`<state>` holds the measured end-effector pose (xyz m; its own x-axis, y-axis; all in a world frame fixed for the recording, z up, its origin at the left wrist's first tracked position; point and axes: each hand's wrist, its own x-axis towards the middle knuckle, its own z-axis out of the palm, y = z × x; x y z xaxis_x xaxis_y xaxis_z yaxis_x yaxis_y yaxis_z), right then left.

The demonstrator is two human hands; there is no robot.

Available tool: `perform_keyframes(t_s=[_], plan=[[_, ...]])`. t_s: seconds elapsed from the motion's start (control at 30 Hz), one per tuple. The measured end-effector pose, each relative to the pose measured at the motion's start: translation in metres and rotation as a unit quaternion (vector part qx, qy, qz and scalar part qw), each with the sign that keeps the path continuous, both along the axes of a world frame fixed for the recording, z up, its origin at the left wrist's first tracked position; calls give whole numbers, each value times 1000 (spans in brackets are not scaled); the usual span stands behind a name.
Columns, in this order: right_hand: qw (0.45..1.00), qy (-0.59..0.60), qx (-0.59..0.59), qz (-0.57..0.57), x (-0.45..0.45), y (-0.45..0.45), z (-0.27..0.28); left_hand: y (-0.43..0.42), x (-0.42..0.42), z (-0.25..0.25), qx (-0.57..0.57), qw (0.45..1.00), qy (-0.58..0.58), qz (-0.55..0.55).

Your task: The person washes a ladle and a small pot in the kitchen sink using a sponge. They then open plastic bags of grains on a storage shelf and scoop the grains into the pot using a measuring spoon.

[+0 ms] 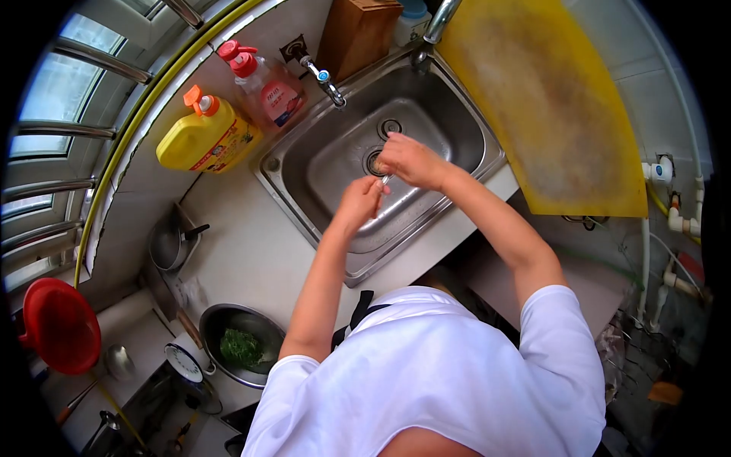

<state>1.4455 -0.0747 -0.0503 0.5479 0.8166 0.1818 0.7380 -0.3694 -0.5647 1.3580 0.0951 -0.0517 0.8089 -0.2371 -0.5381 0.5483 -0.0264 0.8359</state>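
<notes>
Over the stainless steel sink (304,171), my two hands work close together, almost touching. My left hand (361,201) is closed in a pinch, with a small pale, shiny thing (386,179) at its fingertips; its kind is too small to tell. Just beyond it, my right hand (413,161) has its fingers curled down beside the same spot. What the right fingers hold, if anything, is hidden. Below the hands lie the two round drain fittings (391,128) in the sink's floor. A chrome tap (329,85) with a blue-marked top points into the basin from the wall side.
A yellow pump bottle (209,141) and a clear pink-labelled pump bottle (270,95) stand left of the sink. A steel bowl (263,324) holds chopped greens (240,349). A stained yellow board (541,107) leans at the right. A red basin (61,326) is at far left.
</notes>
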Motion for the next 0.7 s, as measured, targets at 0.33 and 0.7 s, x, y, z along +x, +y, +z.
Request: perform_keyframes(t_s=[0.33,0.7], plan=[[989,145,-9,-13,19,-24,2,41,-25,19,342,928,-130,-71],[999,-18,11,-39,-12,20,-28,32,-29,2,418,887,-191,-44]])
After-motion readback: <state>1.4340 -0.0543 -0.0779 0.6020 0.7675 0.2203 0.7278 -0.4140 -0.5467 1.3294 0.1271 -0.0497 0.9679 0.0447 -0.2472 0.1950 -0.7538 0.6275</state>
